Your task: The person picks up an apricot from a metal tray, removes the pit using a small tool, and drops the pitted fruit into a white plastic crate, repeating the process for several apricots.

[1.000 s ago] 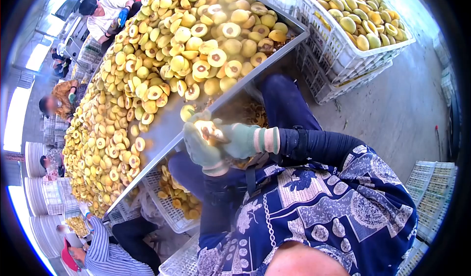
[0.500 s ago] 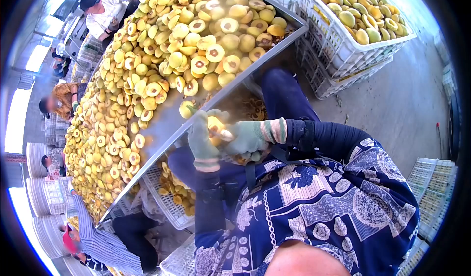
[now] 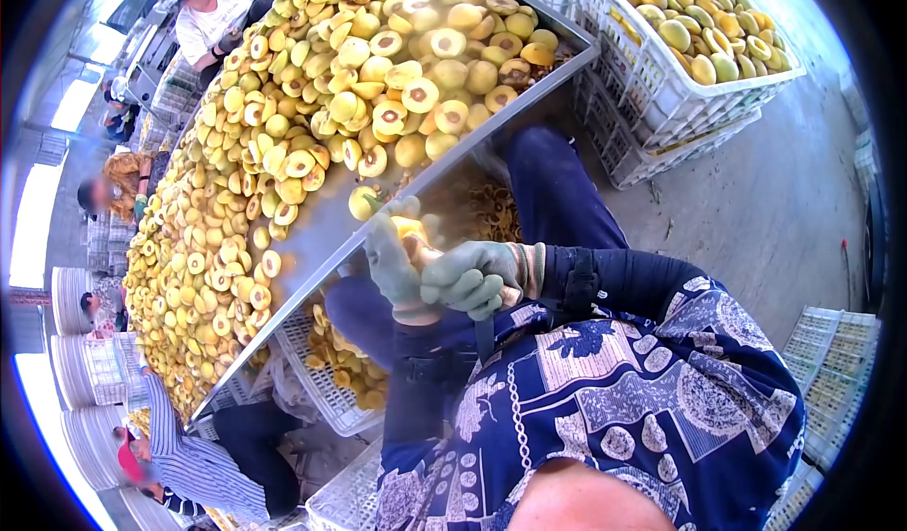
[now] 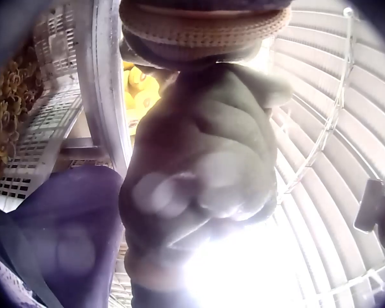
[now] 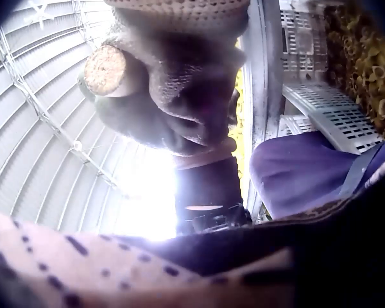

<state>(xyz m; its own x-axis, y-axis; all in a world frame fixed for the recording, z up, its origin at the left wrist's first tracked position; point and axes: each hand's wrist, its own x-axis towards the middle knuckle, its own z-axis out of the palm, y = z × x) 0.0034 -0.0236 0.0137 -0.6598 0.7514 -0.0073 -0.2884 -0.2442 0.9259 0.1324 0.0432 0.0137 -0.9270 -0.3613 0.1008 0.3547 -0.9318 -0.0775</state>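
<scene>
At the near rim of the metal table (image 3: 319, 231), a piece of fruit (image 3: 406, 226) was gripped by the gloved left hand (image 3: 395, 268), its fingers bent round it. Beside it, at the same rim of the table, a wooden handle (image 5: 106, 69) was clasped by the gloved right hand (image 3: 472, 278), and its round end was seen poking out of the fist. Whether the fruit was touched by the tool's other end could not be told, as that part was hidden by the gloves. Most of the table was covered by a heap of yellow fruit halves (image 3: 312, 77), many with brown middles turned up. One loose fruit (image 3: 363, 202) was left on the table just inside the near rim, close to the left hand. Off the table's upper corner, a white crate (image 3: 652, 92) filled with fruit was stacked on another. Partly under the table's near rim, a lower crate (image 3: 351, 425) was seen with fruit in it. Along the table's far side, a person in a white top (image 3: 210, 25) was seen, and by its lower corner, a person in a striped shirt (image 3: 203, 465)
</scene>
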